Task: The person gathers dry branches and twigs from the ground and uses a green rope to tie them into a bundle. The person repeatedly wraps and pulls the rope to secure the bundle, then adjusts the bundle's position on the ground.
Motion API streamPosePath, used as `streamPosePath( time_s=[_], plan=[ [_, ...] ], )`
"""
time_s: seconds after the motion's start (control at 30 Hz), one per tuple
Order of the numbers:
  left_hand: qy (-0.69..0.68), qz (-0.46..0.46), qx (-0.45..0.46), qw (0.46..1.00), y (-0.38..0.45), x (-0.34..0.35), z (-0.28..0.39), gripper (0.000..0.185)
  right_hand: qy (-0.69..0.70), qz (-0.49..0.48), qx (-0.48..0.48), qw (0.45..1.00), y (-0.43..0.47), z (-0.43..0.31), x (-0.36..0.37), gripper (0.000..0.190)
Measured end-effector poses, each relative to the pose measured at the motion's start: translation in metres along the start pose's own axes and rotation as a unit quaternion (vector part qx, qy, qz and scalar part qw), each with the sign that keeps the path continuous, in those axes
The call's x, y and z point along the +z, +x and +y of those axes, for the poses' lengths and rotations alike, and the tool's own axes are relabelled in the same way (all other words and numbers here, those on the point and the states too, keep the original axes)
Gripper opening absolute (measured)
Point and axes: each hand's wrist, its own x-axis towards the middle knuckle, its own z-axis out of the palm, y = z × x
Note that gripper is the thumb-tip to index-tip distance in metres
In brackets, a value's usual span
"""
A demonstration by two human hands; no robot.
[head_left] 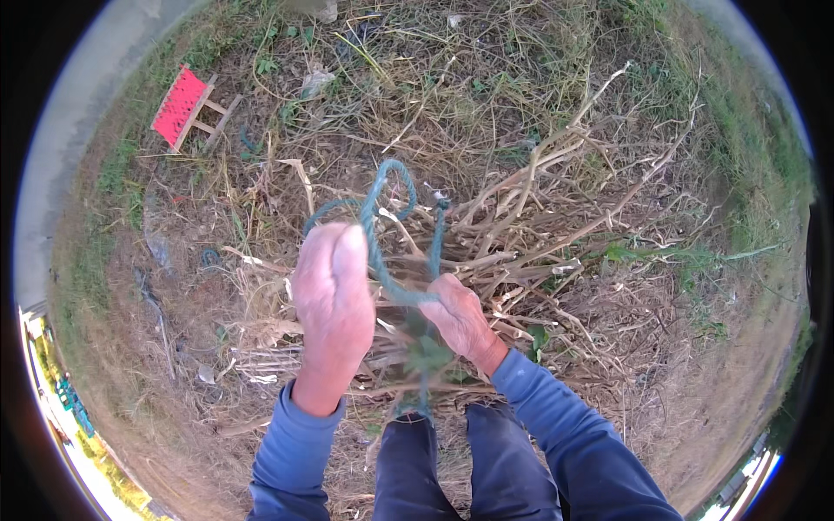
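A green rope (384,260) hangs in a loop between my two hands, above a pile of dry cut branches (495,260). My left hand (335,293), slightly blurred, is raised with its fingers closed at the loop's left side, the rope running behind and beside it. My right hand (459,312) grips the rope lower down, where another length rises to a frayed or knotted end. More rope drops below my hands towards my feet. Some green leaves (427,355) show blurred beneath my hands.
A small stool with a red woven seat (181,107) lies tipped over at the upper left. Dry grass and weeds (417,124) cover the ground beyond the pile. Long branches (612,211) stick out to the right. My trouser legs (410,462) are just below the pile.
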Motion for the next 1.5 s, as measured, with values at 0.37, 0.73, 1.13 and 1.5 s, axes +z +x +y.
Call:
streamPosePath(
  time_s=[0.37,0.73,1.13,1.5],
  plan=[
    [0.420,-0.256,0.064,0.868,0.083,0.132,-0.129,0.036,0.071,0.011,-0.021,0.997,-0.010,0.001,-0.009,0.030],
    [0.577,-0.424,-0.053,0.696,0.100,0.137,-0.126,0.035,0.084,0.059,-0.070,0.992,-0.008,-0.002,-0.004,0.021],
    [0.458,-0.316,-0.123,0.822,0.097,0.165,-0.150,0.032,0.062,0.066,-0.038,0.995,-0.008,-0.010,-0.006,0.020],
    [0.480,-0.342,-0.163,0.791,0.102,0.168,-0.183,0.035,0.104,0.079,-0.035,0.991,-0.006,-0.010,-0.011,0.023]
  ],
)
